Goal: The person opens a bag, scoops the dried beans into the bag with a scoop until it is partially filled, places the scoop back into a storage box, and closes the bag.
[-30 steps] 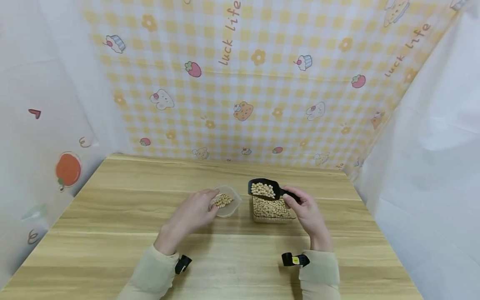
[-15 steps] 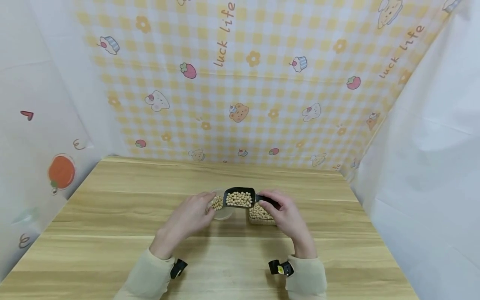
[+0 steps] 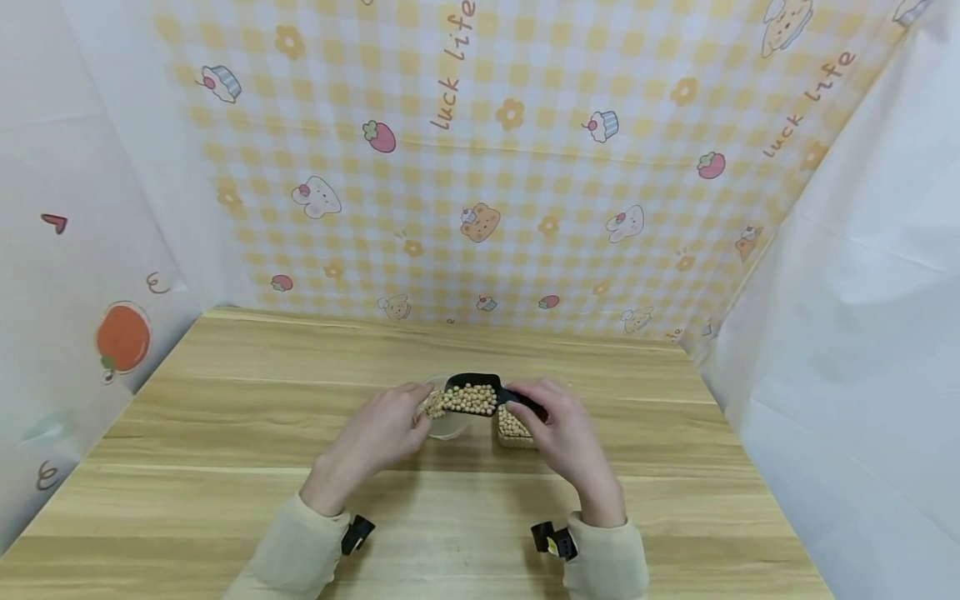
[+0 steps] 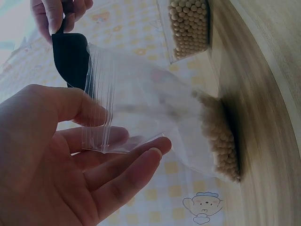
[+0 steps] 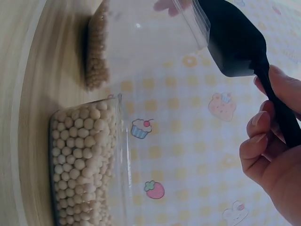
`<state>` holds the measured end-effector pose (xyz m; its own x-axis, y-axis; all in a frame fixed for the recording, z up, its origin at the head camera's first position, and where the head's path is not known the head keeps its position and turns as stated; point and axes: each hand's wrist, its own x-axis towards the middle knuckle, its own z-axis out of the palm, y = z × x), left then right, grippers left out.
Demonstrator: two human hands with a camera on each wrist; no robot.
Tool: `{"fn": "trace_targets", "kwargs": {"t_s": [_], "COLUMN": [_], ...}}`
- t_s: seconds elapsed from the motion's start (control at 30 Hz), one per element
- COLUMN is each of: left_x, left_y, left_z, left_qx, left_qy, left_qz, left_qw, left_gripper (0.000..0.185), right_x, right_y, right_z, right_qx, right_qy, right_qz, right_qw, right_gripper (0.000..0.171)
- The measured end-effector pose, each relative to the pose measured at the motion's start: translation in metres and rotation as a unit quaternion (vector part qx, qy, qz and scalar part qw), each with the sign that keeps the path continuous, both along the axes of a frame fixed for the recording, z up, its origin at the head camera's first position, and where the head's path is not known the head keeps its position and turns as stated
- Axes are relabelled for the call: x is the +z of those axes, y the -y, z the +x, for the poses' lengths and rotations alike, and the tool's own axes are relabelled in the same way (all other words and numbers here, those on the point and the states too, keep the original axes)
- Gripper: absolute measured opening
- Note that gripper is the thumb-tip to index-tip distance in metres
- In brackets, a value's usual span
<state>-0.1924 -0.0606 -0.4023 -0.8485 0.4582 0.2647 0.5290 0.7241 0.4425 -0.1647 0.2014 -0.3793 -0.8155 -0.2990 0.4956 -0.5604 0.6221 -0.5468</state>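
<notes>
My left hand pinches the rim of a clear zip bag, which stands on the table with soybeans in its bottom. In my right hand is the handle of a black scoop. The scoop is over the bag's mouth, its front lip at the opening. Soybeans lie in the scoop and reach its front edge in the head view. Right of the bag is a clear rectangular container filled with soybeans; the right hand partly hides it in the head view.
A wooden table bears everything. Behind it hangs a yellow checked cloth, with white sheets on both sides. The bag and the container stand close together.
My right hand has carried the loaded scoop leftward from above the container to the bag's mouth. The beans have slid toward the scoop's front lip. My left hand keeps its hold on the bag.
</notes>
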Motion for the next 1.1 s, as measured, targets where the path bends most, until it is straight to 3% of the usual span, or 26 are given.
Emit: {"fn": "trace_targets", "kwargs": {"t_s": [0.73,0.93,1.1], "left_x": [0.0,0.001,0.003], "left_y": [0.001,0.001,0.0], "left_z": [0.0,0.001,0.001], "left_qx": [0.002,0.001,0.003], "left_qy": [0.013,0.014,0.002], "left_qz": [0.003,0.006,-0.001], "left_qw": [0.9999,0.9999,1.0], "left_gripper": [0.047,0.047,0.046], "right_x": [0.015,0.018,0.02], "right_y": [0.019,0.013,-0.002], "right_z": [0.011,0.013,0.014], "right_qx": [0.007,0.024,0.01], "right_qy": [-0.087,-0.087,-0.103], "right_qz": [0.066,0.044,0.021], "right_qw": [0.994,0.995,0.994], "right_gripper": [0.025,0.026,0.027]}}
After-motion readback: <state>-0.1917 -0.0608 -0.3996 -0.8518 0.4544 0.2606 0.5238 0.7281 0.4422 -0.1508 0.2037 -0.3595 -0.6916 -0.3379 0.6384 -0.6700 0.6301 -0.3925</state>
